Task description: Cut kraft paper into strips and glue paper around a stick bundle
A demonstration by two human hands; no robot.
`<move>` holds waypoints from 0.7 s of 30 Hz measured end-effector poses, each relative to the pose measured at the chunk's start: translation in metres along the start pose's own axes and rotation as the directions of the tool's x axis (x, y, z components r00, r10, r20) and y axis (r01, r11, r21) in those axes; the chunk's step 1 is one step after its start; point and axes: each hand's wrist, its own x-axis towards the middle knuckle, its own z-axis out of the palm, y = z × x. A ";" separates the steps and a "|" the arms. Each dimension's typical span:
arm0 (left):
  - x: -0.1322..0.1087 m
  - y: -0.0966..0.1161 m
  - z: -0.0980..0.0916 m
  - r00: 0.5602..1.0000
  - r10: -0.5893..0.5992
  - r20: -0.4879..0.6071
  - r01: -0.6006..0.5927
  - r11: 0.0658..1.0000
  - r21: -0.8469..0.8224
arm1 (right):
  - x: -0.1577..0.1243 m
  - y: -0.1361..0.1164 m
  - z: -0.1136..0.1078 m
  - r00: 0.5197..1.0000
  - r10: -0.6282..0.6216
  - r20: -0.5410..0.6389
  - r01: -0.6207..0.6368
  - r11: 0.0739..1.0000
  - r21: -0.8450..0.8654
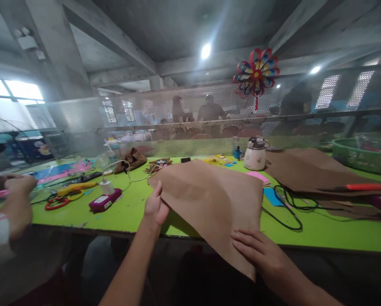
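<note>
A large sheet of brown paper (206, 195) is held up at an angle over the front edge of the green table (126, 216). My left hand (155, 206) grips its left edge, with the thumb on top and the other fingers partly hidden beneath. On the sheet's lower right part lies my right hand (257, 250), its fingers stretched out over the surface and the thumb out of sight. The sheet bends between the two hands, and its lower corner hangs past the table edge.
Right: brown sheets (305, 170), an orange-handled tool (365, 187), a black cable (292, 225), a green basket (362, 157). Behind: a white bottle (255, 155). Left: a purple power socket (105, 200), red-and-yellow scissors (58, 204), another person's arm (18, 204).
</note>
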 end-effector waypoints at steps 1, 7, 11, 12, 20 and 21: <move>-0.002 0.000 -0.001 1.000 -0.003 0.000 0.003 1.000 -0.009 | -0.002 0.000 0.001 1.000 0.008 -0.008 -0.008 1.000 0.007; -0.016 0.003 -0.005 0.997 0.059 -0.048 -0.058 0.998 0.016 | -0.010 -0.001 0.003 0.996 0.063 -0.065 -0.060 0.997 0.051; -0.026 0.010 -0.013 0.991 0.115 -0.072 -0.108 0.990 0.093 | -0.019 -0.002 0.004 0.993 0.107 -0.052 -0.105 0.994 0.039; -0.028 0.012 -0.016 0.988 0.129 -0.081 -0.121 0.988 0.100 | -0.021 -0.002 0.004 0.992 0.109 -0.056 -0.107 0.994 0.030; -0.030 0.033 -0.027 0.974 0.127 -0.190 -0.103 0.986 0.132 | -0.020 0.003 0.009 0.992 -0.043 -0.122 0.027 0.991 -0.128; -0.028 0.034 -0.026 0.974 0.121 -0.189 -0.090 0.982 0.164 | -0.019 0.003 0.008 0.991 -0.054 -0.126 0.035 0.989 -0.144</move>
